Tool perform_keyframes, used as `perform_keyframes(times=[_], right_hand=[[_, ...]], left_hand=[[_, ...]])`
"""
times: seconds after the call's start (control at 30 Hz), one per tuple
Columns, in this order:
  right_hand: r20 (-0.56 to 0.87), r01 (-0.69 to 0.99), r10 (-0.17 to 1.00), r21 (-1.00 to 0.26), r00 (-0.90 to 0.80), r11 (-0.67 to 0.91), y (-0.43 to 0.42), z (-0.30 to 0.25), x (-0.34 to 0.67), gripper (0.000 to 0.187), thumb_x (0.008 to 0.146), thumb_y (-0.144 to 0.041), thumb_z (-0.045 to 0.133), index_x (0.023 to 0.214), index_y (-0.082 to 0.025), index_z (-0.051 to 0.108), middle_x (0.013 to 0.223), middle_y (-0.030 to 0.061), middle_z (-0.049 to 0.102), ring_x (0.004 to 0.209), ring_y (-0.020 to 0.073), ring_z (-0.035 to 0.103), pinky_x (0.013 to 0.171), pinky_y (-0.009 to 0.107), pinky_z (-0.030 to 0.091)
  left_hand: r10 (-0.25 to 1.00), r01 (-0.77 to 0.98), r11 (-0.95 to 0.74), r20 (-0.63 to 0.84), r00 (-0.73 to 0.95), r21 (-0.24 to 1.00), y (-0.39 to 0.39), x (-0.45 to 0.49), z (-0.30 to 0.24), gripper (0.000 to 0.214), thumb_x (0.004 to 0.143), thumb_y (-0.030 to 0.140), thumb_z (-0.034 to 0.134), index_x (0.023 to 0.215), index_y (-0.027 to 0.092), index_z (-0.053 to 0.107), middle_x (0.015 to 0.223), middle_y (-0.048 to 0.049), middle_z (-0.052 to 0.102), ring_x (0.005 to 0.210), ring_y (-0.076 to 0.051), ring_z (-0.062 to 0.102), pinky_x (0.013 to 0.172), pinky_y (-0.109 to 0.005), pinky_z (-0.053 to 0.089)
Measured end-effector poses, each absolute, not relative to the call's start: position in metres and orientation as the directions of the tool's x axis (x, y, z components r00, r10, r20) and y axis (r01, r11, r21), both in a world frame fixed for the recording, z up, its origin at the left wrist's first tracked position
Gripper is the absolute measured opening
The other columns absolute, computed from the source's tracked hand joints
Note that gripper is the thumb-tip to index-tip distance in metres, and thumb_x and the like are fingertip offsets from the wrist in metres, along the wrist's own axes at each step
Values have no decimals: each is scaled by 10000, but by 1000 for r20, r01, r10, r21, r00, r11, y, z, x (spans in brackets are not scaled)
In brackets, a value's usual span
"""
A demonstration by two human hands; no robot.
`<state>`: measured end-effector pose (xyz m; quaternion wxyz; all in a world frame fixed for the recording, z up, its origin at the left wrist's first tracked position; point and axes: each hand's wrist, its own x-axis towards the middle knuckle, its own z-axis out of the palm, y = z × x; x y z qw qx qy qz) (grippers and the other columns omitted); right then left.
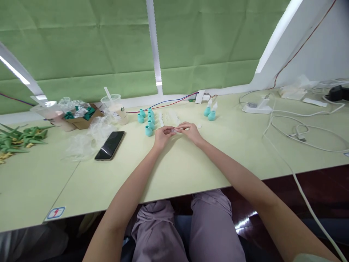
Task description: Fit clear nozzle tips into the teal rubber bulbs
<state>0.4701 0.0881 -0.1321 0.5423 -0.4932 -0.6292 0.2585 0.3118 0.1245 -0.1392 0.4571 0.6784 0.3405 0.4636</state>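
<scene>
My left hand (163,135) and my right hand (191,131) meet over the pale green table (191,167), fingertips pinched together on a small clear plastic piece (174,130). Just left of my hands stand several teal rubber bulbs (148,120) in a loose cluster. Clear plastic tips (169,117) lie in a row behind my hands. Two more teal bulbs with clear tips fitted (210,112) stand to the right of them.
A black phone (110,145) lies left of my hands beside crumpled clear bags (89,136). A cardboard box (80,117), plastic cups (116,107) and green parts (21,138) sit farther left. A power strip (256,107) and white cables (300,133) lie on the right.
</scene>
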Motion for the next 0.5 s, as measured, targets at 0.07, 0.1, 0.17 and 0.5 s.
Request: perform_keyframes(times=[0.07,0.1,0.17,0.5], right_hand=[[416,304,907,-875,71,377,88,-130,471,172,679,-368,689,743,-211,719,872,43,652,834,165,579,704,261,423],[404,288,912,-884,71,369,87,-130,471,171,672,-362,693,741,-207,717,870,42,660,841,166,583,720,262,426],[359,262,931,-907,69,330,86,-128,471,189,658,-354,703,766,-199,714,869,40,675,822,164,590,738,267,433],[105,-44,993,-993,46,107,80,-121,467,332,551,-408,779,772,-173,699,870,46,678,798,174,617,645,278,533]], left_hand=[[886,30,-351,321,334,936,124,312,-139,349,573,324,750,845,120,669,853,-94,684,777,-200,645,790,-343,519],[886,27,-354,326,330,935,124,313,-140,350,574,323,750,848,120,670,852,-93,685,776,-198,645,787,-340,520],[886,17,-358,334,321,934,123,313,-139,352,573,320,751,849,118,670,850,-91,686,775,-196,646,786,-338,522],[889,58,-414,390,239,908,108,315,-130,267,603,257,732,834,133,688,825,-70,688,728,-171,641,745,-315,531]])
